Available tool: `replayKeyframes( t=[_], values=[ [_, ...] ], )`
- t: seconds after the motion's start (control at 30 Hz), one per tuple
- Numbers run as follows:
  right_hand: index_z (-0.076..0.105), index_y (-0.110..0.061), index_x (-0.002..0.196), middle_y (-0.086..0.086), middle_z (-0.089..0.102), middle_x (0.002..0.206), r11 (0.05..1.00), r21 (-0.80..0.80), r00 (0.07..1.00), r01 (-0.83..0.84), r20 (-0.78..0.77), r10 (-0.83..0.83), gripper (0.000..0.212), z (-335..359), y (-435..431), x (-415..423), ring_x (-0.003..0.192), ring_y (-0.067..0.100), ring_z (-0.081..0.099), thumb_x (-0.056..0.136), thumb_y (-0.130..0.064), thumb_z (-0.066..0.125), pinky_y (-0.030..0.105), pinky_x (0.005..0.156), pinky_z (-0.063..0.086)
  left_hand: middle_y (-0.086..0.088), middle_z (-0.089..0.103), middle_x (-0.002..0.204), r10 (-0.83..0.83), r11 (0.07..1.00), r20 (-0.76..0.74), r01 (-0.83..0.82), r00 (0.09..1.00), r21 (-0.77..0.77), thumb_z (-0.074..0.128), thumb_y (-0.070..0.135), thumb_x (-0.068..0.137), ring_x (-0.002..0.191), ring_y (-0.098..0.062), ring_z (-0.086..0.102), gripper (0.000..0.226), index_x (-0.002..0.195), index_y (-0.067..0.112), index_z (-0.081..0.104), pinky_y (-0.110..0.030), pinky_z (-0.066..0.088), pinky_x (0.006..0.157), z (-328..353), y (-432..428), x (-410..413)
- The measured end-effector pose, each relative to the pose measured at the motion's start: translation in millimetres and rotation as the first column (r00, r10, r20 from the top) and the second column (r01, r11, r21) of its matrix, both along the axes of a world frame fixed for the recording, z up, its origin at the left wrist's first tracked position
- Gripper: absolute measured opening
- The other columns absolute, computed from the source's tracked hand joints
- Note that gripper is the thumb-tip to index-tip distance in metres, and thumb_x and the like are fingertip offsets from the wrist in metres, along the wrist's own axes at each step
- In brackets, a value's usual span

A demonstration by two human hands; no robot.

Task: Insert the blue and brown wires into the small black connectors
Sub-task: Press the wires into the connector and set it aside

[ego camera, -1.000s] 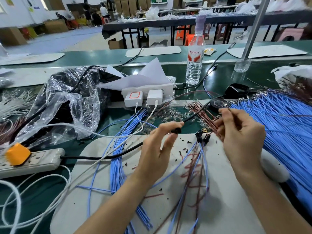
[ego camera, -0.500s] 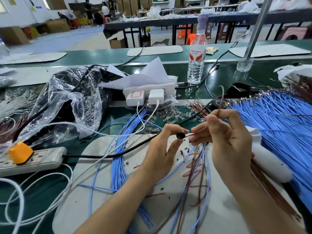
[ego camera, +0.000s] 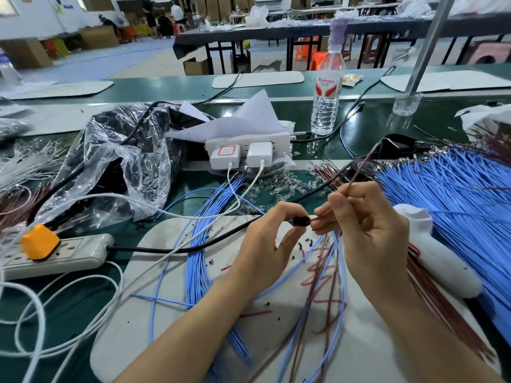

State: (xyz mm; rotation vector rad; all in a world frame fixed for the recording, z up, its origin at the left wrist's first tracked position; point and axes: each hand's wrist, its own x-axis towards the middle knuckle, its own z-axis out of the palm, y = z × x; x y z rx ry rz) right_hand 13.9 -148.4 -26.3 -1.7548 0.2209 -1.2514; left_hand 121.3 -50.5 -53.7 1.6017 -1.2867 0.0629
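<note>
Left hand (ego camera: 265,244) pinches black connector (ego camera: 301,221); right hand (ego camera: 367,230) fingers (ego camera: 336,201) (closed) grip brown wire (ego camera: 359,172).

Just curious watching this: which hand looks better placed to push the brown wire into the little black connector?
The right hand. It already pinches the brown wire with its tip aimed at the connector, which the left hand is busy holding.

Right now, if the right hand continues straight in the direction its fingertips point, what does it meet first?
The right hand points left, so it would probably first meet the small black connector pinched in the left hand. The gap looks tiny, though depth is unclear.
</note>
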Motion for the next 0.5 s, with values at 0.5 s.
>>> replayKeyframes(
  t=[0.5],
  values=[
    [0.064,-0.027,0.075,-0.001,0.065,0.08,0.963,0.234,0.99,-0.135,0.064,0.123,0.009,-7.2,-8.0,7.7,0.062,0.017,0.066,0.082,-0.022,0.067,0.024,0.062,0.055,0.013,0.066,0.092,0.03,0.999,-0.128,-0.033,0.991,-0.022,0.064,0.01,0.084,0.089,-0.008,0.06,0.017,0.098,0.02,0.061,-0.022,0.045,0.082,-0.1,-1.0,0.3]
  ],
)
